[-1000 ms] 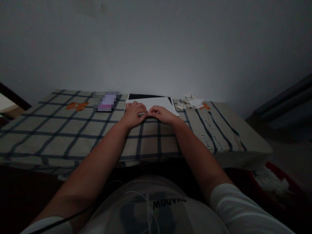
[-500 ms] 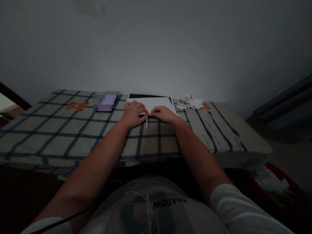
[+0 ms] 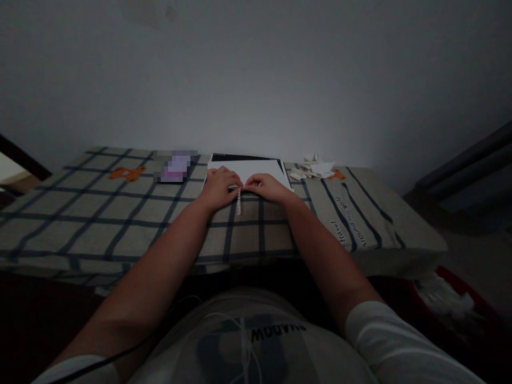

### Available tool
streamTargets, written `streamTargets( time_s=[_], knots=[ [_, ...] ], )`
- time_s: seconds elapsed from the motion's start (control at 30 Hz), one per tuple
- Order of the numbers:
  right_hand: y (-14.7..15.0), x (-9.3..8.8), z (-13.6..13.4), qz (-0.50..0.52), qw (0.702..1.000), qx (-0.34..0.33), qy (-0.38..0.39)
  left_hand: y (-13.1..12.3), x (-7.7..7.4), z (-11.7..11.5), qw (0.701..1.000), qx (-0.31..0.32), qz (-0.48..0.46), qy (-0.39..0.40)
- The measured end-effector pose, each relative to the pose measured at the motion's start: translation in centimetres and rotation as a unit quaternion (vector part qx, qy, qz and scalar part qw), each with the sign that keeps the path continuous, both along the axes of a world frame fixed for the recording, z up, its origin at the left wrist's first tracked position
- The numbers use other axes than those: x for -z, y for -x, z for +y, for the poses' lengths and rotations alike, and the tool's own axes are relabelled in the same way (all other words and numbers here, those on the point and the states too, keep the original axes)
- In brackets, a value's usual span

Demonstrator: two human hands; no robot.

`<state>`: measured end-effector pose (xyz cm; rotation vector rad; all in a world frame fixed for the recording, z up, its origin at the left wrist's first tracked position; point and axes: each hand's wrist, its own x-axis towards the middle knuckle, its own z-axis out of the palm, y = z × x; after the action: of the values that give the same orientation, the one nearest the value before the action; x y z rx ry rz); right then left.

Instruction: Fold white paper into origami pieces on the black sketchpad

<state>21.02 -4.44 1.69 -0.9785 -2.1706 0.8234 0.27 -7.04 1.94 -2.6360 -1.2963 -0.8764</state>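
A white sheet of paper (image 3: 260, 169) lies on a dark pad (image 3: 236, 158) at the far middle of the table. My left hand (image 3: 219, 186) rests on the sheet's near edge with fingers curled. My right hand (image 3: 267, 186) sits beside it, fingers pinched. Between the two hands a thin perforated paper strip (image 3: 239, 201) hangs down toward me, and both hands pinch its top end.
A checked tablecloth (image 3: 120, 213) covers the table. A blurred purple object (image 3: 176, 166) lies left of the pad. A pile of white paper scraps (image 3: 314, 168) sits to the right. A red basket with white scraps (image 3: 444, 301) stands on the floor at right.
A narrow paper strip has come away from the sheet's near edge and now hangs between my hands; one second ago it was not visible. Both hands stay nearly in place.
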Motion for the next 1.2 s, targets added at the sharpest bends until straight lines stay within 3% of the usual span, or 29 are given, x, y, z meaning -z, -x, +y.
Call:
streamTargets(
  time_s=[0.3, 0.63, 1.2],
  knots=[
    [0.2, -0.4, -0.3, -0.023, 0.999, -0.013, -0.026, 0.1, 0.1, 0.2, 1.000, 0.018, 0.019, -0.002],
    [-0.3, -0.9, -0.4, -0.033, 0.999, 0.013, 0.013, 0.1, -0.2, -0.2, 1.000, -0.010, 0.008, -0.011],
    [0.1, 0.1, 0.1, -0.010, 1.000, -0.007, -0.020, -0.1, -0.1, -0.1, 1.000, 0.010, 0.012, 0.003]
  ],
)
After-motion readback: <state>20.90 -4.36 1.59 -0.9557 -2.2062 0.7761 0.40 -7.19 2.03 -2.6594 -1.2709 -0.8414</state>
